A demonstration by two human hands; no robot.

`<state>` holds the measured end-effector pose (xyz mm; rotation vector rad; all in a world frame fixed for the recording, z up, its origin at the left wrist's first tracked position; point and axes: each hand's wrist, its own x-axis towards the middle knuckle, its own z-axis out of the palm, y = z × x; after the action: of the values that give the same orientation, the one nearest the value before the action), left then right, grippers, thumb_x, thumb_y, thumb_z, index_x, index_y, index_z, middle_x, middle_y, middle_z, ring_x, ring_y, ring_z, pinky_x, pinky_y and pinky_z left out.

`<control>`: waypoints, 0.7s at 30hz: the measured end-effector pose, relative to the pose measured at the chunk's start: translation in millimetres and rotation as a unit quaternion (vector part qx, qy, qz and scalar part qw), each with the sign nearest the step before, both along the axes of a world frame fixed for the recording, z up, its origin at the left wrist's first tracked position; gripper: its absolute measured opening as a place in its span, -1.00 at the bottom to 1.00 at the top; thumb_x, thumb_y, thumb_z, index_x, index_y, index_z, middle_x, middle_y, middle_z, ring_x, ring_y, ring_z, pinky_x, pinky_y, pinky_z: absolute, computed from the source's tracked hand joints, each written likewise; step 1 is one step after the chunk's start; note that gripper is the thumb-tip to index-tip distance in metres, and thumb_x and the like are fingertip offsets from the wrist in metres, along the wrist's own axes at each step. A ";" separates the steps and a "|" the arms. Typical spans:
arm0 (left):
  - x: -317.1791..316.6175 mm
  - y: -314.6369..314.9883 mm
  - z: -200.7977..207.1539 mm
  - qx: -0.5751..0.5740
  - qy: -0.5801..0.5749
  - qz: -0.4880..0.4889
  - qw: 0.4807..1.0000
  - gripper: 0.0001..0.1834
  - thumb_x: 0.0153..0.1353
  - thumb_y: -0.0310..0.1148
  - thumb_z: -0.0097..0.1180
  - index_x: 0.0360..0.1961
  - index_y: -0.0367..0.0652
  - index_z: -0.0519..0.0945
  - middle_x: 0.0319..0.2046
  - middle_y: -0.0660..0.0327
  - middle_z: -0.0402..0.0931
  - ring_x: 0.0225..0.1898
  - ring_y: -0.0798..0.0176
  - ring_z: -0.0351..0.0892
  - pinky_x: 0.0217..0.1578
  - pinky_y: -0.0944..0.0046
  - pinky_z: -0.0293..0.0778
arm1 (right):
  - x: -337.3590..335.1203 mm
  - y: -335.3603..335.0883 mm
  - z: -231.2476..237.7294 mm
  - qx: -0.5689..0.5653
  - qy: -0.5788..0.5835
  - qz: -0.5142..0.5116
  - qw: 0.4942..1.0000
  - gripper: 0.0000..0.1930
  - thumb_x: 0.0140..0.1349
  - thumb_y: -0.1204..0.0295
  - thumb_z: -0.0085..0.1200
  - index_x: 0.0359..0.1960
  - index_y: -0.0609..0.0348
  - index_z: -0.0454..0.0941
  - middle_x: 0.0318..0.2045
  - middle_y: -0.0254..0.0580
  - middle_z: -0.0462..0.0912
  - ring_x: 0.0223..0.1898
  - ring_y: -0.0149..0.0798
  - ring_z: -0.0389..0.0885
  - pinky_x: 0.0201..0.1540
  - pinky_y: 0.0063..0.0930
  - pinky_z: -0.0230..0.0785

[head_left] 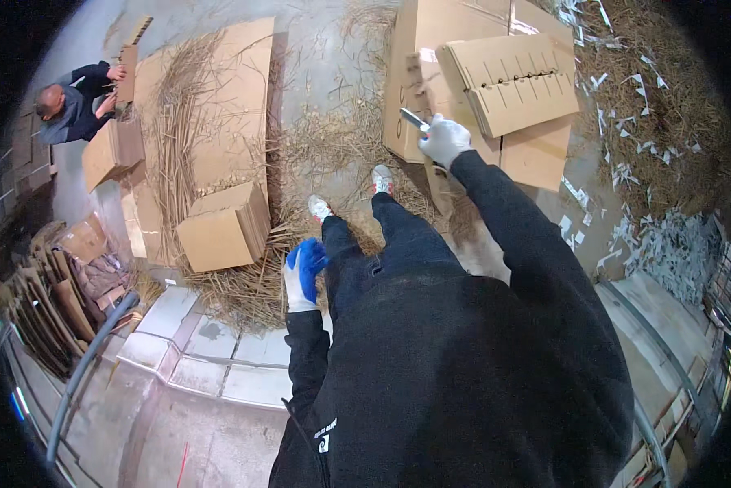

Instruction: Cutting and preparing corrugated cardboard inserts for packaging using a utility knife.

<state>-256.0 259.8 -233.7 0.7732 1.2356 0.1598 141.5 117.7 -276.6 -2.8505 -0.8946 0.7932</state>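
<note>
My right hand (pixel 447 142), in a white glove, is closed round a flat, narrow grey tool (pixel 414 119) with a pale edge; its exact kind is hard to make out. It is just left of a stack of slotted cardboard sheets (pixel 524 106), which rests on a large cardboard box (pixel 536 154). My left hand (pixel 305 264), in a white glove with a blue palm, hangs by my left leg, fingers apart and holding nothing. Nearest to it is a stack of brown cardboard pieces (pixel 223 232).
Thin cardboard strips (pixel 243 293) litter the floor near my feet. At far left a co-worker (pixel 76 102) handles cardboard beside another stack (pixel 113 154). A large scrap heap (pixel 666 106) lies on the right. Curved metal rails (pixel 80 374) stand at the lower left and right.
</note>
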 end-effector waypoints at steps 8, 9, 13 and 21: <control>25.2 -11.6 4.6 0.034 0.014 -0.016 0.999 -0.58 0.38 -0.20 0.14 0.06 -0.37 0.53 -0.12 0.02 0.64 -0.15 0.15 0.69 -0.17 0.26 0.62 | 14.0 -41.5 3.6 0.008 0.006 -0.058 0.998 -0.59 0.04 0.16 0.21 -0.24 0.24 0.48 -0.38 0.13 0.69 -0.26 0.14 0.71 -0.15 -0.04 0.54; 20.7 -13.0 -2.8 0.021 0.007 -0.015 1.000 -0.59 0.38 -0.21 0.13 0.05 -0.37 0.54 -0.13 0.03 0.65 -0.16 0.16 0.69 -0.17 0.26 0.62 | 15.2 -41.2 2.0 0.010 0.007 -0.068 0.998 -0.59 0.04 0.15 0.22 -0.25 0.24 0.49 -0.38 0.13 0.69 -0.26 0.13 0.71 -0.14 -0.05 0.54; 34.2 -15.7 1.4 0.032 0.014 -0.067 0.997 -0.62 0.37 -0.24 0.14 0.03 -0.35 0.57 -0.17 0.07 0.66 -0.21 0.22 0.70 -0.22 0.29 0.62 | 25.2 -50.0 -8.7 0.029 0.004 -0.079 0.996 -0.60 -0.01 0.11 0.28 -0.29 0.18 0.54 -0.37 0.07 0.70 -0.24 0.11 0.71 -0.13 -0.05 0.53; 148.0 12.1 30.2 0.251 -0.008 -0.218 0.943 -0.35 0.19 -0.13 0.37 0.13 -0.41 0.51 -0.04 -0.02 0.63 -0.01 0.21 0.60 0.05 0.27 0.47 | -4.5 -20.5 84.2 0.268 0.095 -0.034 0.958 -0.53 -0.09 0.15 0.45 -0.42 0.24 0.44 -0.60 -0.13 0.54 -0.50 -0.10 0.57 -0.39 -0.23 0.37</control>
<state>-107.9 271.9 -203.5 1.4689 0.9857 0.1163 137.0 97.2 -192.4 -2.2796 -0.8259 0.6757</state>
